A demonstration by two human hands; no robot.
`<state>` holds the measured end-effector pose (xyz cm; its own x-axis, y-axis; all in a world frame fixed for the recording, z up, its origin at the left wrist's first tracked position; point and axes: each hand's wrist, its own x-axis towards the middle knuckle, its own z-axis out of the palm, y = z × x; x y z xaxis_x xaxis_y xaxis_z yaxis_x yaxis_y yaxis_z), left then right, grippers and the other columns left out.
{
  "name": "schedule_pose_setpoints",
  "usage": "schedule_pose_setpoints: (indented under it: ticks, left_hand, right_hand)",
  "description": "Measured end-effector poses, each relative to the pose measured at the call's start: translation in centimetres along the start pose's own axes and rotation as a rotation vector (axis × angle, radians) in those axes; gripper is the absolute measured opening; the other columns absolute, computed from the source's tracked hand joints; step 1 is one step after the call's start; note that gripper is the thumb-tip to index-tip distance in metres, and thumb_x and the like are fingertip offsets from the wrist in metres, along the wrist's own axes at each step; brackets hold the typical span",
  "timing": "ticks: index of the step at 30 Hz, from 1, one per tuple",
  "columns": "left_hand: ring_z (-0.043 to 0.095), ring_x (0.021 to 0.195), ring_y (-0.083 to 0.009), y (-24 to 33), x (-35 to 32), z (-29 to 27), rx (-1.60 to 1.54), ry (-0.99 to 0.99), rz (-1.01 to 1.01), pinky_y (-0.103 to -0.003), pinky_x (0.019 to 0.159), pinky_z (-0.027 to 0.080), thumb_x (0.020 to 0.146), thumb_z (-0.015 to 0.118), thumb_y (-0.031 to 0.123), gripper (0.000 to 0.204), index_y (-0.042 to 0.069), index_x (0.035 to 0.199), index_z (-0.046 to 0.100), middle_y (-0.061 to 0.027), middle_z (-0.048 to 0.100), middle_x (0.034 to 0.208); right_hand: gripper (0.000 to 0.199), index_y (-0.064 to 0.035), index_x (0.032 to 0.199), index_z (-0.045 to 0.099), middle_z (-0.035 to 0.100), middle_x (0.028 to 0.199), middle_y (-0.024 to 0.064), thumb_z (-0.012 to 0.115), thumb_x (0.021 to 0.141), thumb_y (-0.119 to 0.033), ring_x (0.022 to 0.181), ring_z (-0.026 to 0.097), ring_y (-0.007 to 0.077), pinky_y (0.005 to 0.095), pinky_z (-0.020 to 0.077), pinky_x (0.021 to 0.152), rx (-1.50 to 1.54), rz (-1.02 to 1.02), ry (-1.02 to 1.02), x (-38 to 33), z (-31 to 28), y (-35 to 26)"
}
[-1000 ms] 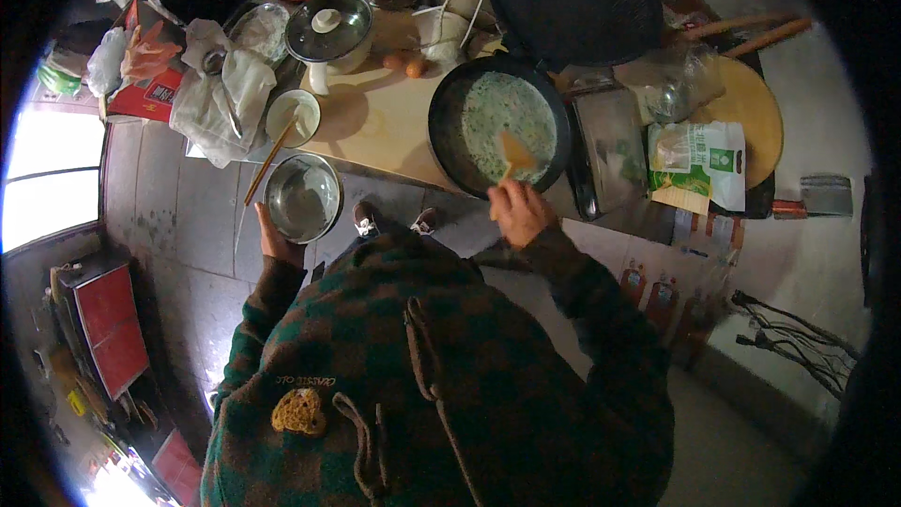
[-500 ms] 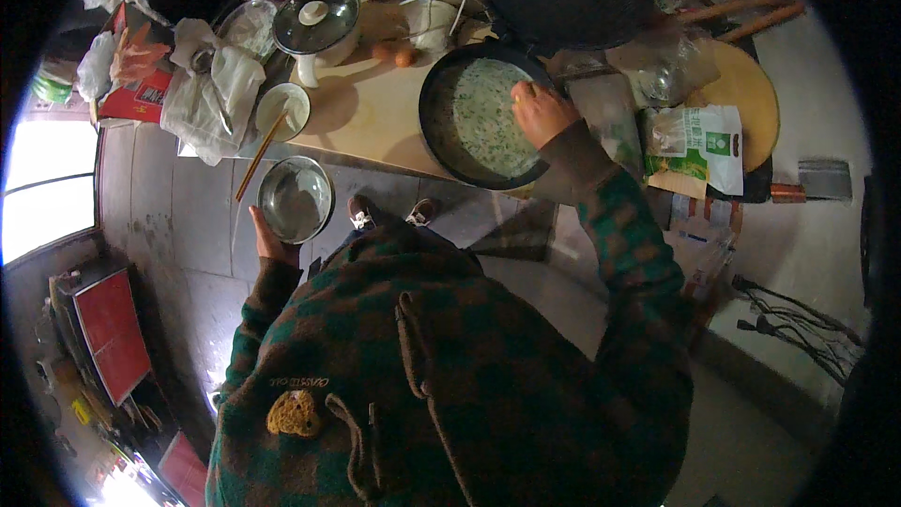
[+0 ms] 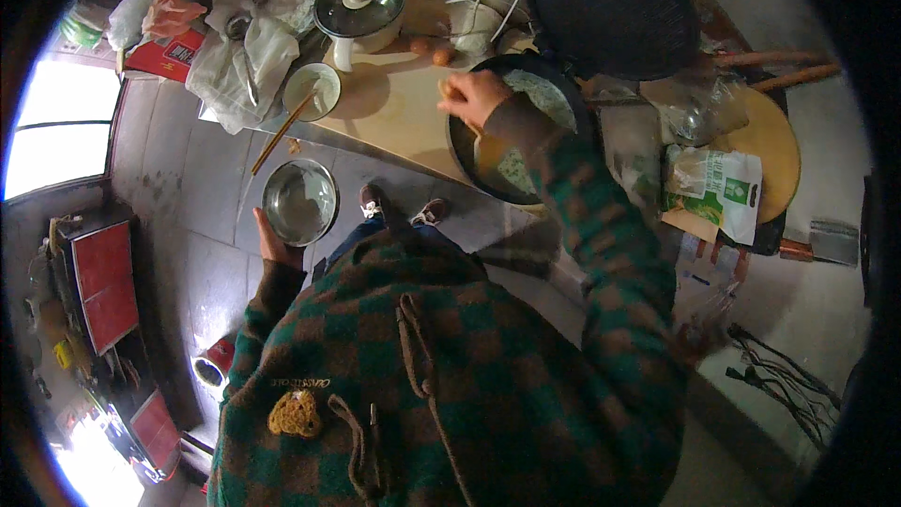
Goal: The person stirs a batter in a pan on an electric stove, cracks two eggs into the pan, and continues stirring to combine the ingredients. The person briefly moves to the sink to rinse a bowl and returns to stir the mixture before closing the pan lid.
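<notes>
My left hand grips a steel bowl by its outer side, below the counter's front edge. Little shows inside this bowl apart from a wet-looking sheen. Over the left part of a round black pan, my right hand is closed on a wooden spatula, whose blade is blurred and points down into the pan. A pale layer flecked with green covers the pan's bottom. My right wrist and sleeve hide the middle of it.
The pan's black lid stands raised behind it. To the left are a white bowl with chopsticks, a lidded pot and eggs. A white-green packet and round wooden board lie right.
My right hand has moved from the pan's right part to its left side, and the spatula blade now shows. My left hand still holds the steel bowl. The whole view has shifted slightly.
</notes>
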<state>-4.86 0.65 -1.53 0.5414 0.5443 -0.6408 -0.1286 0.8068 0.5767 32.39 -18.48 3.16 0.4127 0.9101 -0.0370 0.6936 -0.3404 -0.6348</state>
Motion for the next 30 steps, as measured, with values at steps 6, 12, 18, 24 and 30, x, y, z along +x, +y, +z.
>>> schedule_pose_setpoints:
  ticks: [6, 12, 18, 24, 30]
  left_hand:
    - [0.05, 0.111, -0.0288, 0.1, -1.2, -0.4, 0.0, 0.071, 0.026, -0.044, 0.093, 0.042, 0.09, 0.034, 0.056, 0.064, 0.006, 0.128, 0.041, -0.0117, 0.049, 0.126]
    - [0.049, 0.113, -0.0292, 0.0, -0.8, -0.3, -0.023, 0.022, -0.012, -0.045, 0.093, 0.041, 0.09, 0.034, 0.056, 0.063, 0.008, 0.129, 0.04, -0.0116, 0.049, 0.126]
    - [0.048, 0.113, -0.0291, -0.2, 1.0, 1.8, 0.017, -0.094, -0.058, -0.046, 0.094, 0.041, 0.089, 0.035, 0.057, 0.063, 0.008, 0.128, 0.041, -0.0116, 0.049, 0.126]
    - [0.049, 0.113, -0.0291, -0.5, 2.8, 4.8, 0.047, -0.19, -0.111, -0.045, 0.094, 0.041, 0.088, 0.035, 0.059, 0.066, 0.007, 0.129, 0.041, -0.0121, 0.048, 0.126]
    - [0.05, 0.111, -0.0289, -1.2, 4.1, 5.6, 0.116, -0.217, -0.166, -0.044, 0.092, 0.043, 0.088, 0.036, 0.059, 0.067, 0.006, 0.128, 0.041, -0.0137, 0.049, 0.124]
  right_hand:
    - [0.03, 0.0006, 0.078, 0.059, 0.058, 0.061, 0.0074, 0.072, 0.075, -0.026, 0.047, 0.056, 0.0133, 0.0264, 0.0445, 0.039, 0.38, 0.341, 0.5, 3.4, -4.1, 7.8]
    - [0.037, 0.0014, 0.097, 0.053, 0.06, 0.083, 0.0148, 0.072, 0.072, -0.017, 0.063, 0.06, 0.029, 0.0345, 0.0532, 0.047, 0.867, 0.616, 1.097, -5.6, -7.4, 15.8]
    - [0.028, -0.002, 0.098, 0.055, 0.06, 0.081, 0.015, 0.064, 0.081, -0.022, 0.062, 0.059, 0.0215, 0.0304, 0.0479, 0.045, 0.795, 0.897, 1.422, -18.9, -4.3, 20.2]
    - [0.026, 0.0015, 0.09, 0.054, 0.06, 0.068, 0.0139, 0.059, 0.085, -0.024, 0.049, 0.053, 0.0152, 0.0258, 0.0387, 0.04, 0.752, 1.035, 1.442, -28.0, -2.8, 17.8]
    - [0.025, 0.0015, 0.087, 0.052, 0.059, 0.069, 0.013, 0.062, 0.084, -0.021, 0.049, 0.053, 0.0165, 0.0273, 0.0383, 0.039, 1.026, 0.558, 1.373, -23.3, -1.1, 12.4]
